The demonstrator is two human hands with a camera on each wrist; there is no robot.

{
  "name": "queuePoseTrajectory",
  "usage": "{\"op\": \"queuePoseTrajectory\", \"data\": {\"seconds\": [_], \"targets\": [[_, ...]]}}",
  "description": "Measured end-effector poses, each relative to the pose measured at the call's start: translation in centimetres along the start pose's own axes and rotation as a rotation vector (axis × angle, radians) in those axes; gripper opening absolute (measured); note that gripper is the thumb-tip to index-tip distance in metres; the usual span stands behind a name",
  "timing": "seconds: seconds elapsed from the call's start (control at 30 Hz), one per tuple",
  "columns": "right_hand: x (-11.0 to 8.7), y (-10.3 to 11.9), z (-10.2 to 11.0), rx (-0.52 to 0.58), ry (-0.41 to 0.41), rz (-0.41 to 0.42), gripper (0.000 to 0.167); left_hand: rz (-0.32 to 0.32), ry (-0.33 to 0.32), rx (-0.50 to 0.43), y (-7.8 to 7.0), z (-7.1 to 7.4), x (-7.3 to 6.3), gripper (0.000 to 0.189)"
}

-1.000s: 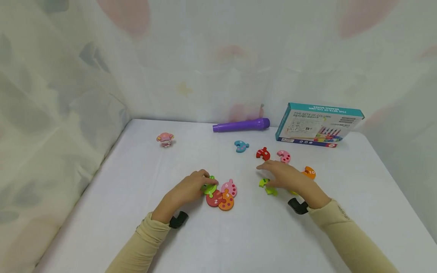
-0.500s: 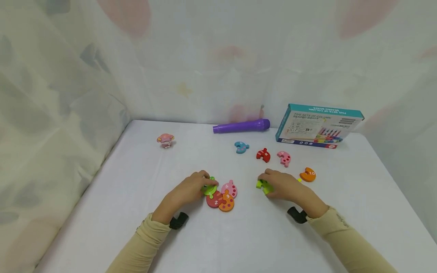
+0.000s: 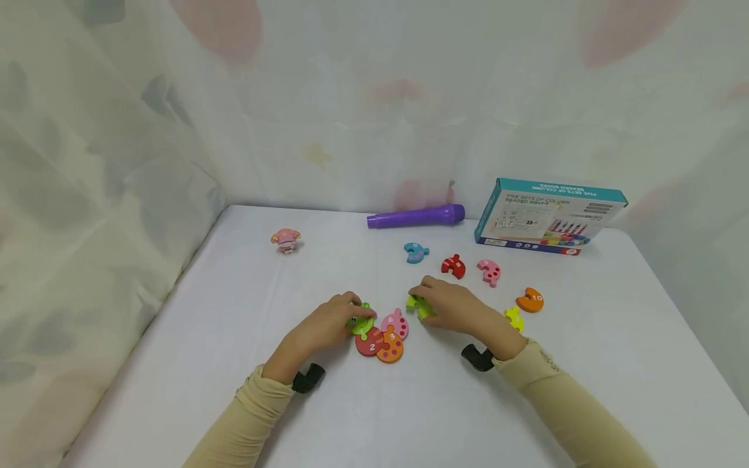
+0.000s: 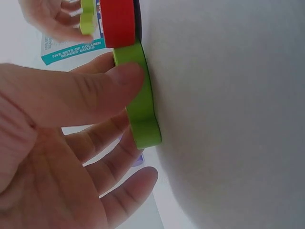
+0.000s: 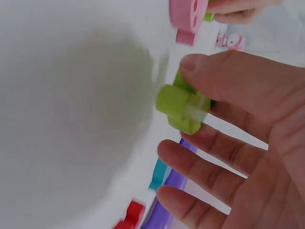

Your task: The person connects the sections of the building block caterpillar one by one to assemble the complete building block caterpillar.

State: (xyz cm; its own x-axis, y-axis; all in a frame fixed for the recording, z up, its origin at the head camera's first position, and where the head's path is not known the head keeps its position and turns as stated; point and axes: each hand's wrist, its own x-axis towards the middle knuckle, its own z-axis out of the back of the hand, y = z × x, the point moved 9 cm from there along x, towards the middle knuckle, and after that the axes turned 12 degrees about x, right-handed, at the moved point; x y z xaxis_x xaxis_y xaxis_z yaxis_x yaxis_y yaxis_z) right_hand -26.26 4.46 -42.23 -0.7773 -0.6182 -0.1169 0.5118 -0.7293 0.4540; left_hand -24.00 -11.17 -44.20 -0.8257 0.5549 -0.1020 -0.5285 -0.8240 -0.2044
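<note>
Near the middle of the white table, my left hand (image 3: 324,328) holds a green puzzle piece with a face (image 3: 364,327) at its edge. The left wrist view shows the thumb on its side (image 4: 144,119). Joined to it are a red piece numbered 2 (image 3: 367,344), an orange 3 (image 3: 391,352) and a pink 4 (image 3: 398,324). Just right of the pink piece, my right hand (image 3: 456,307) pinches a light green puzzle piece (image 5: 174,102) between thumb and fingers, apart from the joined row. Fingers hide its number.
Loose puzzle pieces lie beyond and right of my right hand: blue (image 3: 416,253), red (image 3: 453,266), pink (image 3: 489,272), orange (image 3: 531,300) and yellow (image 3: 515,318). At the back are a purple toy microphone (image 3: 415,217), a box (image 3: 547,218) and a pink figurine (image 3: 286,240).
My right hand has come down on the light green piece, gripped it and carried it left towards the joined pieces. The left hand has stayed in place on the green face piece.
</note>
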Motion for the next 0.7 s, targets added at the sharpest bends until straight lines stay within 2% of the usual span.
{"op": "queuePoseTrajectory", "data": {"seconds": [0.3, 0.7], "targets": [[2.2, 1.7, -1.6, -0.032, 0.034, 0.022, 0.052, 0.001, 0.004, 0.006, 0.0, -0.1, 0.1, 0.044], [2.8, 2.4, -2.5, -0.099, 0.063, 0.075, 0.051, -0.005, -0.003, 0.003, 0.0, -0.1, 0.0, 0.044]]}}
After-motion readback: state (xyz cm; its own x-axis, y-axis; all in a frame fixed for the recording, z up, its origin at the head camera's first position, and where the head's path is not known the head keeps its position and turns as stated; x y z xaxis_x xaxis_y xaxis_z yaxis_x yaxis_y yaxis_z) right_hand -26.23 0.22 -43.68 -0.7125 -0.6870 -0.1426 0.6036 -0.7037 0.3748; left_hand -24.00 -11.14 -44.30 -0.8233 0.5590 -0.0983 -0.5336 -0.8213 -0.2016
